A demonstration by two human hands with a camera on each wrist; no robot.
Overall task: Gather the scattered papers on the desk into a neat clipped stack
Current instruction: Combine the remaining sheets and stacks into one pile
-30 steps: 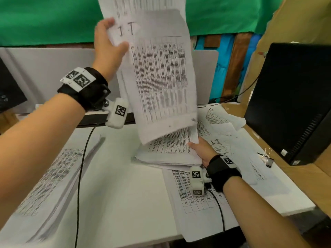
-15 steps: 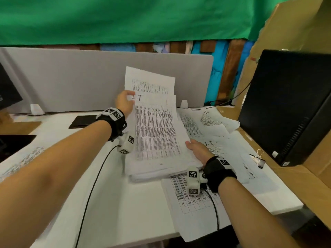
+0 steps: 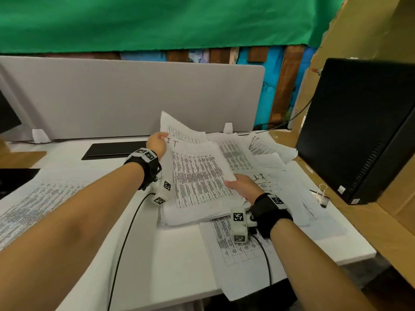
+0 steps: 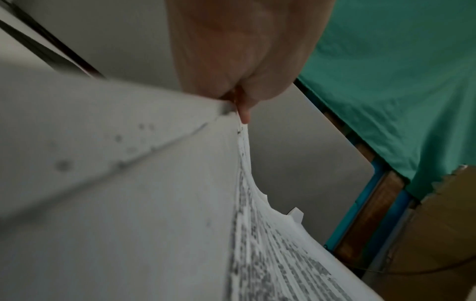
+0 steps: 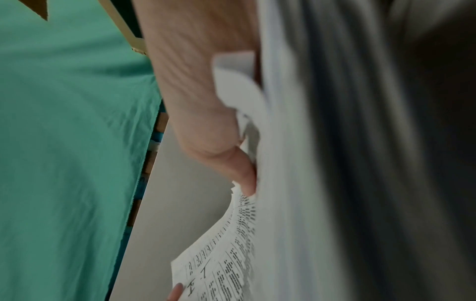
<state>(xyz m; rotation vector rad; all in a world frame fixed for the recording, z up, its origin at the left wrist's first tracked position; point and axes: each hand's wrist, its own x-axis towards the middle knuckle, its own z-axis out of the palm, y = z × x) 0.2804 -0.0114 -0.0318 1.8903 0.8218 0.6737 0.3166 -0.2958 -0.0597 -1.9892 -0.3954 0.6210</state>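
Stack of papers (image 3: 199, 187) lies mid-desk, far end lifted and fanned, near edge ragged. Left hand (image 3: 157, 143) holds the stack's far-left corner, fingers (image 4: 243, 114) pinching the sheet edge. Right hand (image 3: 243, 187) holds the stack's right edge, thumb on top, other fingers tucked under the sheets; how they lie there I cannot tell.

White desk (image 3: 175, 270) has bare surface to the left of the stack and in front of it. Loose sheets (image 3: 253, 153) overlap on the stack's right and behind it; one more sheet (image 3: 238, 254) sits in front of the stack under the right wrist, overhanging the desk's near edge. More papers (image 3: 29, 205) lie well left of the stack.

Binder clip (image 3: 321, 195) sits right of the stack, near the desk's right edge, just beside the black computer tower (image 3: 359, 131). Grey divider panel (image 3: 134, 97) stands behind the stack. Black pad (image 3: 112, 149) lies left of the stack, near the panel.
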